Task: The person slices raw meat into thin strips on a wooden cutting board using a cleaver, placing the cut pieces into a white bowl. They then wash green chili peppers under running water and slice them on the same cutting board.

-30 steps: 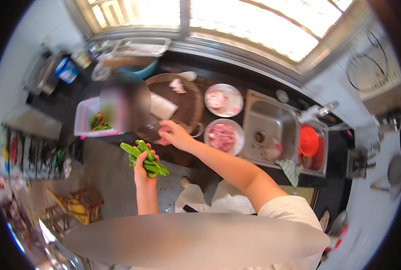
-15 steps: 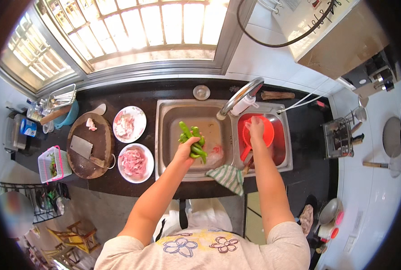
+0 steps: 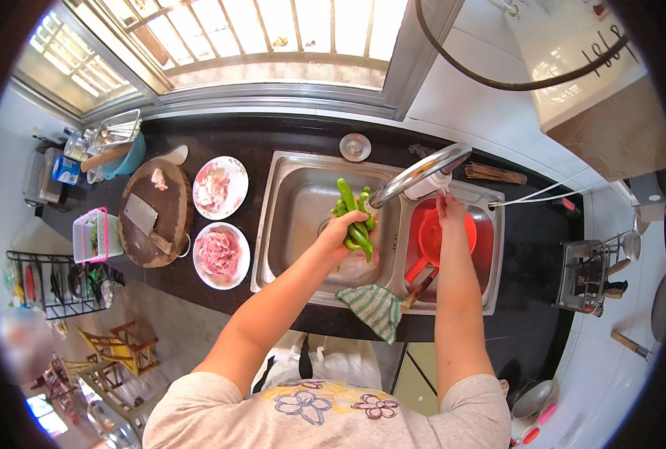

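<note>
My left hand [image 3: 348, 230] is closed round a bunch of long green peppers [image 3: 359, 233], held over the left sink bowl [image 3: 292, 191]. The curved metal faucet [image 3: 420, 174] has its spout end just beside the peppers. Over the right bowl, my right hand [image 3: 451, 207] reaches up to the base of the faucet, by a white fitting [image 3: 430, 185]. Its fingers are bunched together, and what they grip is hidden. Beneath that hand, a red dipper [image 3: 415, 270] rests in a red basin [image 3: 476, 278]. A pale plastic bag [image 3: 357, 269] lies in the left bowl.
A green-striped cloth [image 3: 374, 310] hangs over the sink's front edge. To the left are two plates of raw meat [image 3: 221, 256] [image 3: 220, 187] and a round chopping board [image 3: 137, 238] with a cleaver [image 3: 140, 214]. A pink-rimmed basket [image 3: 97, 236] stands farther left; a utensil rack [image 3: 581, 277] hangs right.
My right hand has moved up from the red dipper to the faucet base. My left hand has brought the peppers rightward, close to the spout.
</note>
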### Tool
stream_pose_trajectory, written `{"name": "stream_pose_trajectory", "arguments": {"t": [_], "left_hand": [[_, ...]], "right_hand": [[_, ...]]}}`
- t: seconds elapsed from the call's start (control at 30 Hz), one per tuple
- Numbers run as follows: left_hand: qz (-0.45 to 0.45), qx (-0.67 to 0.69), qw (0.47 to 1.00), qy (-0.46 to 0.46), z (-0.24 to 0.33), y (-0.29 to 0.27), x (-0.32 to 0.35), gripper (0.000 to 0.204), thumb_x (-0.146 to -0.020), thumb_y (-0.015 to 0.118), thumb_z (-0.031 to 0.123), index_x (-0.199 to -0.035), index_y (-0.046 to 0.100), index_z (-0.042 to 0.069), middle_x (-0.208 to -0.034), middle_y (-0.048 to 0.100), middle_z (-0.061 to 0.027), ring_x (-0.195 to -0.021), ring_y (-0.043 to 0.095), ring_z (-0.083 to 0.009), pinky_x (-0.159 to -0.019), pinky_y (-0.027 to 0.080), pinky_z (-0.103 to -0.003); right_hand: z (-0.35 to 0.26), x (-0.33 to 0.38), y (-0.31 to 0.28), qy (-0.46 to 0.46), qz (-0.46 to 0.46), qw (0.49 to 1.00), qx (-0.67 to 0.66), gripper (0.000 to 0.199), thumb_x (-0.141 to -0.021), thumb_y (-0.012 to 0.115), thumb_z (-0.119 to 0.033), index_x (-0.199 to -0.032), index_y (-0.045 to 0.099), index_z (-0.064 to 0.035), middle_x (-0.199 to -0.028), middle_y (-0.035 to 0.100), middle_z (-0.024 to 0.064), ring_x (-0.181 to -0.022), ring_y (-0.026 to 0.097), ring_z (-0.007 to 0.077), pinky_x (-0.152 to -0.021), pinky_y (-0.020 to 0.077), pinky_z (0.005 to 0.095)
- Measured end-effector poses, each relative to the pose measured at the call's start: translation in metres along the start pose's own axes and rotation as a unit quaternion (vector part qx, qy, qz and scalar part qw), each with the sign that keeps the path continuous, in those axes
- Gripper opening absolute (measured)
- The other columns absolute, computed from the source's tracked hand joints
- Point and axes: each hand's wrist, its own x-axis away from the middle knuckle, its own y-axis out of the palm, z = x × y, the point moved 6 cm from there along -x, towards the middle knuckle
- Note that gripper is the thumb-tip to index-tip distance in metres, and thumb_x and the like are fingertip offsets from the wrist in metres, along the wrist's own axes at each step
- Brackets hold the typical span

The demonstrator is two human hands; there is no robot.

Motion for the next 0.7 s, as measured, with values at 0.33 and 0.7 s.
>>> {"name": "stream_pose_trajectory", "arguments": {"t": [0.33, 0.7], "left_hand": [[0.001, -0.016, 1.000, 0.007, -0.001, -0.005, -0.007, 0.041, -0.083, 0.061, 0.004, -0.120, 0.044, -0.004, -0.104, 0.060, -0.0192, -0.092, 0.064, -0.0278, -0.084, 0.056, -0.040], [0.002, -0.050, 0.998, 0.025, -0.001, -0.018, -0.009, 0.036, -0.090, 0.059, 0.011, -0.123, 0.048, 0.002, -0.104, 0.061, -0.0157, -0.090, 0.064, -0.0260, -0.078, 0.057, -0.038]], "right_hand": [[0.006, -0.006, -0.002, 0.013, -0.006, 1.000, -0.008, 0.015, -0.097, 0.055, -0.012, -0.104, 0.056, 0.0014, -0.095, 0.066, 0.0122, -0.081, 0.066, 0.0197, -0.064, 0.0584, 0.0247], [0.050, 0.128, 0.075, 0.085, -0.216, 0.972, 0.016, 0.035, -0.099, 0.051, -0.034, -0.119, 0.052, -0.0058, -0.099, 0.063, 0.0090, -0.085, 0.062, 0.0228, -0.074, 0.0535, 0.0338]]}}
